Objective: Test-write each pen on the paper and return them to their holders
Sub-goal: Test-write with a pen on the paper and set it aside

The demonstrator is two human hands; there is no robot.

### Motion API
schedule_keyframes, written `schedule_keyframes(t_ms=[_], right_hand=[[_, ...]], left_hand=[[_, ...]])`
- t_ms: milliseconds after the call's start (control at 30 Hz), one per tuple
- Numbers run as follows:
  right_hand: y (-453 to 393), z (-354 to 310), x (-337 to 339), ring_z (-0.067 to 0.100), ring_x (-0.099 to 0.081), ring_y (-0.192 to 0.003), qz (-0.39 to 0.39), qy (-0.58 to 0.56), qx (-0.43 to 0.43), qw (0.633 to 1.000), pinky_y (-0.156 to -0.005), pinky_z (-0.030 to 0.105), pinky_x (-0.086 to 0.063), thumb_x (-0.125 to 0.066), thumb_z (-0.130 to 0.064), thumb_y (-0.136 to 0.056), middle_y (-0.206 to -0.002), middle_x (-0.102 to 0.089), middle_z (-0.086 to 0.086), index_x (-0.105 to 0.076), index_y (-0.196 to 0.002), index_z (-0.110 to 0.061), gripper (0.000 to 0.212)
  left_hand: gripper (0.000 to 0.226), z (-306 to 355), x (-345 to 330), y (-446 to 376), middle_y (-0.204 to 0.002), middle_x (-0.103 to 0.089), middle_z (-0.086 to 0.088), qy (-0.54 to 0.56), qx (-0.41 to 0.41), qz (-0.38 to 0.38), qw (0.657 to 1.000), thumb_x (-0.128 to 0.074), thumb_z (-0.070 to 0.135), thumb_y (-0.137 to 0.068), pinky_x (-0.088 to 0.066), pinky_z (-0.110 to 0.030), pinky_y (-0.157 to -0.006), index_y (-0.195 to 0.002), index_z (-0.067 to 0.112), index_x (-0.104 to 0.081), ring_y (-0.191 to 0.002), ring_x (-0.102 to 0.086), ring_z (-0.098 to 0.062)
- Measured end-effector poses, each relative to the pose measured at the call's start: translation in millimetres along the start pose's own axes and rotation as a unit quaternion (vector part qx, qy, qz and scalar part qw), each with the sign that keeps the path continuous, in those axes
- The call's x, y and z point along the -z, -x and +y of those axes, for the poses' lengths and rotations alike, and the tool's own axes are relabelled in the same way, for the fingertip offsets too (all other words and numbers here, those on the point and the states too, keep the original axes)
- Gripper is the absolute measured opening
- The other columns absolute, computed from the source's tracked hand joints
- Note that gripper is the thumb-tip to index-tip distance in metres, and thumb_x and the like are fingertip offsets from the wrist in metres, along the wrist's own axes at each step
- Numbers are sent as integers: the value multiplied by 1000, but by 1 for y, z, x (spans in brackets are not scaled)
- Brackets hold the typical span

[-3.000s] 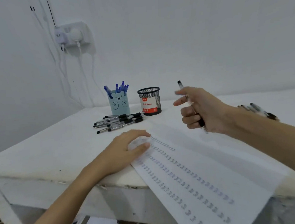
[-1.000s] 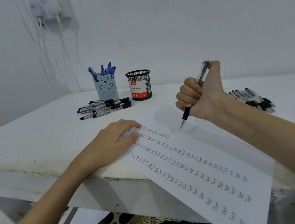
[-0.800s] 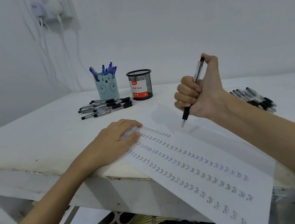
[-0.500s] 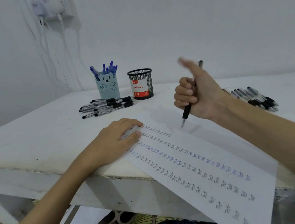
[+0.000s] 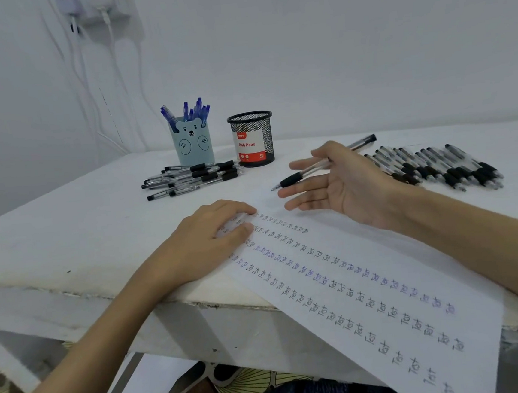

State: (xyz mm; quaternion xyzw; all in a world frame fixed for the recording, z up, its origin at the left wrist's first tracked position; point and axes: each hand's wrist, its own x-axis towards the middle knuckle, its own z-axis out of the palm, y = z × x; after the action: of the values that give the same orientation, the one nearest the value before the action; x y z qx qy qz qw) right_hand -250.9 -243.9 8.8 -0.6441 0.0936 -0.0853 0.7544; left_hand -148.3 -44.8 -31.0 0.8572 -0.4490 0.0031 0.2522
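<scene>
Blue pens (image 5: 188, 111) in bear holder (image 5: 192, 141)

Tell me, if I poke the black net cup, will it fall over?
Probably not from a soft poke. The black mesh cup stands upright on a flat base on the table, and it looks short and wide. It looks empty from here, so it is likely light and might slide, or tip if pushed hard near its rim.
</scene>
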Motion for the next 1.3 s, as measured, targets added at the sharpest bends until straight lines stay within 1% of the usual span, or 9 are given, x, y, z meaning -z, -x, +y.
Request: schedule_keyframes(t_ms=[100,167,233,400,567,667,833,1033,1300], right_hand=[[1,5,-2,23,-65,-60,32,22,29,999,-60,25,-52,-47,-22,-94,-72,-70,13,-66,-88,-5,25],[1,8,-2,16,-46,-42,79,60,59,993,-41,20,-37,-58,-20,-89,-50,-55,5,-61,-67,-10,24],[1,10,-3,14,-30,-34,92,97,62,989,-38,17,-22,-56,-23,-90,-41,-41,3,-56,-60,-10,32],[3,15,-12,17,-41,-31,34,207,111,972,-38,18,-24,-56,-17,-89,-44,-52,7,-57,-58,-5,34],[-3,23,-13,12,-38,-25,90,247,149,953,-35,15,-25,-58,3,-79,-39,-44,4,-34,-41,-12,48],[-2,23,-13,11,-42,-27,103,287,168,937,-35,14,-23,-51,7,-75,-35,-32,3,-26,-41,-15,48],[0,23,-15,8,-44,-28,83,308,179,931,-33,13,-24,-48,9,-74,-50,-25,6,-24,-44,-14,45],[-2,24,-15,21,-39,-42,89,324,206,919,-32,11,-23,-47,9,-75,-42,-19,1,-22,-42,-18,50],[-1,23,-16,15,-35,-31,90,342,205,913,-36,15,-24,-49,8,-75,-41,-14,-3,-20,-42,-18,50]], left_hand=[[56,-2,0,1,-128,-46,26,4,-3,1,1000,-30,68,-75,-31,-33,-107,-122,45,-49,-121,-40,-2],[53,-2,-1,1,-128,-47,26,8,-3,2,1000,-31,66,-78,-31,-33,-107,-123,44,-50,-121,-40,-2],[48,-1,-1,1,-128,-46,25,7,-4,4,1000,-34,58,-82,-30,-31,-106,-124,42,-50,-122,-40,-2],[48,0,1,1,-128,-44,27,4,0,3,1000,-34,56,-81,-29,-29,-106,-125,42,-50,-122,-38,0],[49,1,0,0,-128,-44,28,0,-1,3,1000,-33,56,-81,-28,-26,-103,-125,42,-50,-120,-38,0],[49,1,0,0,-128,-45,27,-1,-3,5,1000,-33,56,-81,-28,-25,-102,-125,41,-50,-120,-38,0],[49,1,0,0,-129,-46,25,-3,-6,7,1000,-34,55,-82,-29,-27,-104,-125,41,-50,-121,-39,-1],[50,1,-1,0,-129,-45,26,-2,-5,9,1000,-34,56,-81,-27,-24,-103,-126,40,-50,-121,-38,0],[50,1,0,0,-130,-45,26,-10,-12,8,1000,-33,55,-82,-27,-22,-98,-127,40,-50,-121,-38,0]])
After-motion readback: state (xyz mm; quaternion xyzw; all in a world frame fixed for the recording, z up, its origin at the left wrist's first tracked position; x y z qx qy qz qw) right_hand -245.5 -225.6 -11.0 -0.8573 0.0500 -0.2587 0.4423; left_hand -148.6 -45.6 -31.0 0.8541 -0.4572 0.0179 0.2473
